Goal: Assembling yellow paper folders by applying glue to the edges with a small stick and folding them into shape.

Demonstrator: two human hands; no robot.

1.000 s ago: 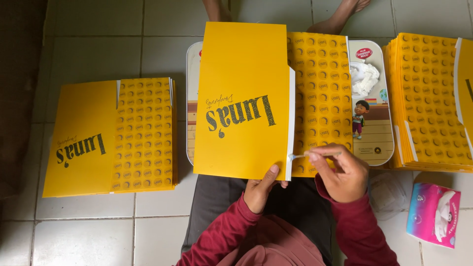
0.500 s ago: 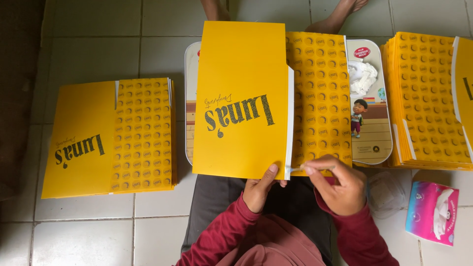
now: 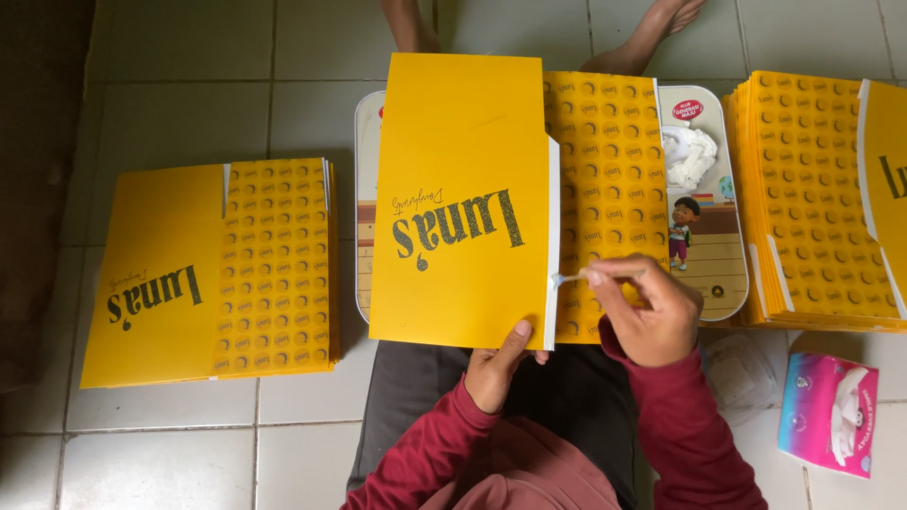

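Both forearms, in dark red sleeves, are extended forward from the bottom edge of the view, over the lap. The left hand (image 3: 498,366) is held palm up, its thumb raised and pressed flat, its fingers hidden. The right hand (image 3: 647,310) is set just right of the left hand and slightly further forward, back uppermost, fingers (image 3: 597,276) pinched together and pointing left.

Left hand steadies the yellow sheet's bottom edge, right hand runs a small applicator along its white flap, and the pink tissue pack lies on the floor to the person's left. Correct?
Not quite: the head view shows the pink tissue pack on the person's right. The left hand, right hand, yellow sheet, applicator and white flap are as stated.
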